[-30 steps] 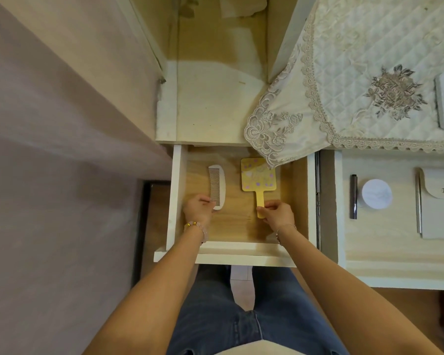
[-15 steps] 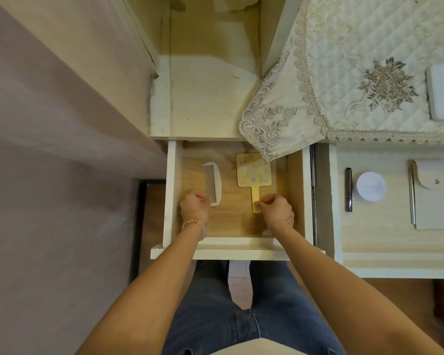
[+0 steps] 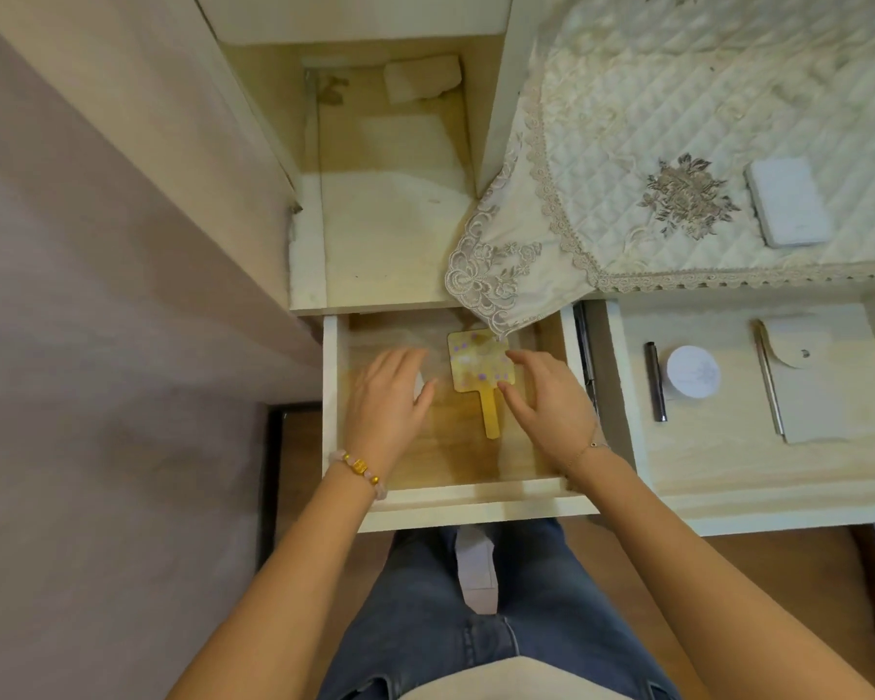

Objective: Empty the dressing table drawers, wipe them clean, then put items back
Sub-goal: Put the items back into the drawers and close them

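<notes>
Neither hand grasps anything: the left hand [image 3: 390, 396] lies flat with fingers straight and spread over the left half of the open drawer [image 3: 476, 495], and the right hand [image 3: 546, 401] is likewise loose, its fingertips [image 3: 507, 387] touching the right edge of the yellow hand mirror [image 3: 478, 368]. That mirror lies flat on the drawer floor, handle toward the person, its top corner just under the hanging lace cloth [image 3: 496, 285]. A white sliver [image 3: 418, 384] beside the left thumb may be a comb, though the hand hides nearly all of it. My reading is that items are being settled in place, or are about to be gathered up. Either way it pays to keep the fingers flat and slide the mirror by its edge rather than press its face, and to keep the cloth from snagging on the corner. The neighbouring drawer [image 3: 728, 477] holds a dark pen [image 3: 655, 381], a round white jar [image 3: 693, 371] and a pale folder [image 3: 819, 396]. No brand or writing can be read — the mirror shows only purple dots, the jar lid a faint drawing.
</notes>
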A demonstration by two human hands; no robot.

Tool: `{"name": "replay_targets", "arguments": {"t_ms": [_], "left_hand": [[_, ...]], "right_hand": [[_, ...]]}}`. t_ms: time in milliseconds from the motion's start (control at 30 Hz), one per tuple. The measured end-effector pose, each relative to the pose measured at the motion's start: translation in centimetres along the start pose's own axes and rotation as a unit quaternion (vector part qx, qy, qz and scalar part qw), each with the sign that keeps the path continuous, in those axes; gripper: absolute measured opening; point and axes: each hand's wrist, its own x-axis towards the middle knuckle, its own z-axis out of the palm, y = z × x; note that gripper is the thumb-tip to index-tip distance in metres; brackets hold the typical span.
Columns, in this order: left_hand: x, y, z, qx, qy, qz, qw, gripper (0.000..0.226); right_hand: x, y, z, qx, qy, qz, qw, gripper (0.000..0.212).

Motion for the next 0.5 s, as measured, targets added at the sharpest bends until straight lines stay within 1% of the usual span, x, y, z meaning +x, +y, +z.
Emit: {"name": "replay_targets", "arguments": {"t_ms": [100,167,400,500], "left_hand": [[0.7,1.6,-1.2,0.059,0.036,0.081,0.994,0.038],[1.0,2.6,-1.6,0.088,0.048,0.116,0.988,0.041],[1.2,6.3,-2.4,0.125,0.053,0.172,0.976,0.047],[1.1,8.2,-2.3,0.140,0.071,0.185,0.970,0.047]], "right_hand": [[-0.6,0.1,-2.0,-0.043,0.045,-0.014,0.998,0.042],[-1.2,0.4,-3.3,-0.063,0.074,-0.017,0.995,0.044],[-4.1,1.9,-7.7,-0.092,0.151,-0.005,0.984,0.049],[-5.2,3.2,-9.4,-0.098,0.163,0.011,0.982,0.052]]}}
